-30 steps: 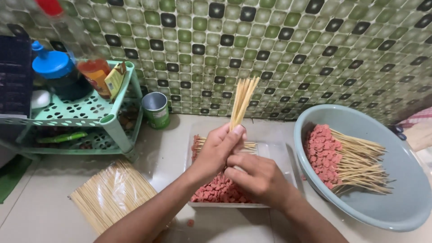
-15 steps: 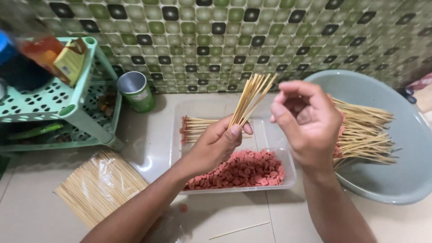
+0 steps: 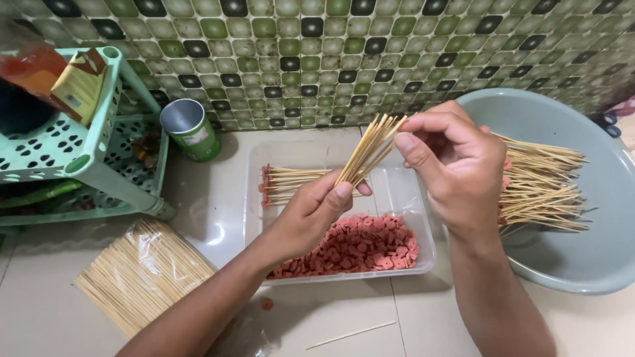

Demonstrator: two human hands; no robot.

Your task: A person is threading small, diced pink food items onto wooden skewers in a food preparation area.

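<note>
A fan of thin bamboo skewers (image 3: 368, 151) is gripped in the left hand (image 3: 316, 213) near the middle of the frame, the fingers curled shut around the lower ends and the sticks slanting up toward the right. The right hand (image 3: 455, 173) is held just right of the tips, its thumb and forefinger drawn together close to the top of the bunch; whether a single stick is pinched between them cannot be told. Below both hands a clear rectangular plastic tray (image 3: 423, 246) is seen on the tiled floor (image 3: 423, 327). A heap of small pink sausage slices (image 3: 360, 244) is spread along the tray's lower part, and a few loaded skewers (image 3: 291, 185) are laid across its upper left part, pink pieces at their left ends. At the right edge of the frame a large pale blue basin (image 3: 582, 258) is filled with a stack of finished skewers (image 3: 546, 188), partly hidden behind the right hand. At the lower left a packet of unused skewers in clear wrap (image 3: 142, 274) is laid on the floor. One loose stick (image 3: 350, 335) and one stray pink slice (image 3: 266, 304) are found below the tray. A green can (image 3: 192, 129) is stood at the upper left beside a mint-green plastic rack (image 3: 73, 149), against the green mosaic wall (image 3: 317, 53).
</note>
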